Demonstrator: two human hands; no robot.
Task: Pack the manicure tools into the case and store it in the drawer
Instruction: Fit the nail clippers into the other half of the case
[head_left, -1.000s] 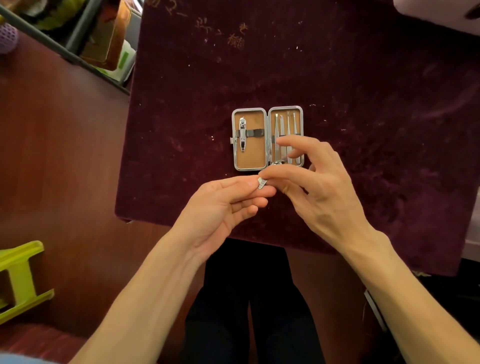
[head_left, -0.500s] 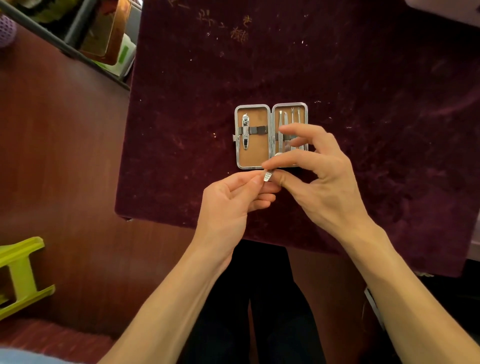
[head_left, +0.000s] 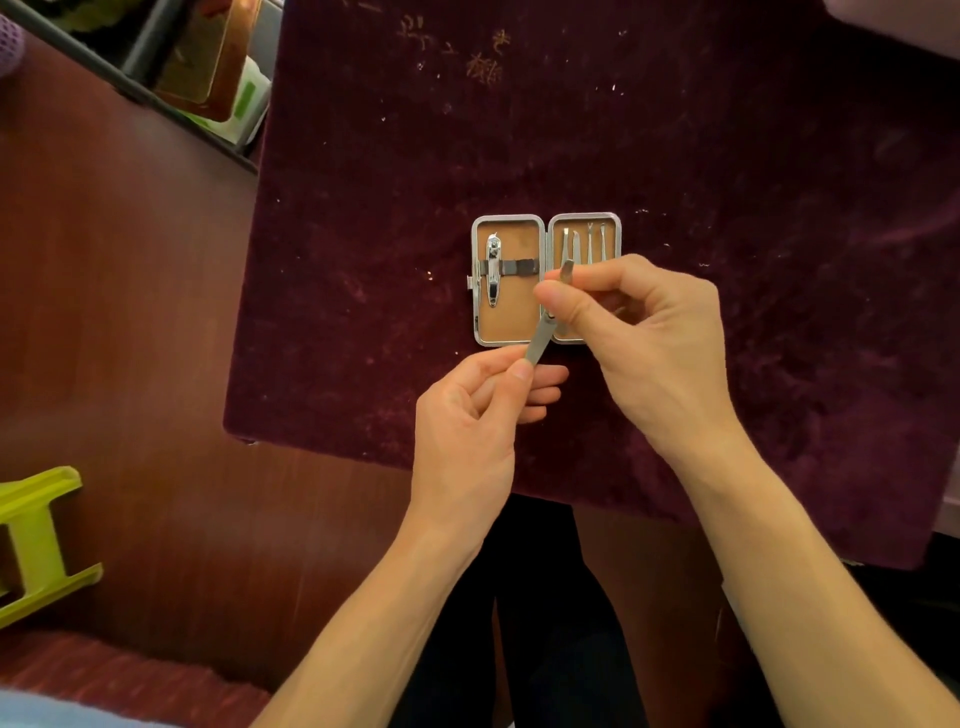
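A small metal-rimmed manicure case (head_left: 483, 332) lies open on the dark purple velvet cloth (head_left: 675, 156). Its tan left half holds a nail clipper (head_left: 492, 270) under a strap. Several slim tools (head_left: 589, 239) stand in the right half, partly hidden by my right hand (head_left: 654, 343). Both hands hold one slim silver tool (head_left: 540, 338) slanted over the case's near edge. My left hand (head_left: 467, 415) pinches its lower end. My right thumb and fingers grip its upper part, whose tip pokes out above the thumb.
The cloth covers a small table that ends just in front of my hands. A reddish wooden floor (head_left: 130, 338) lies to the left, with a yellow-green plastic stool (head_left: 36, 540) at the left edge. Boxes on a shelf (head_left: 208, 67) sit at the top left.
Both hands have risen toward the case. The silver tool, earlier seen only as a small end between the fingertips, now shows at full length, slanted up over the case.
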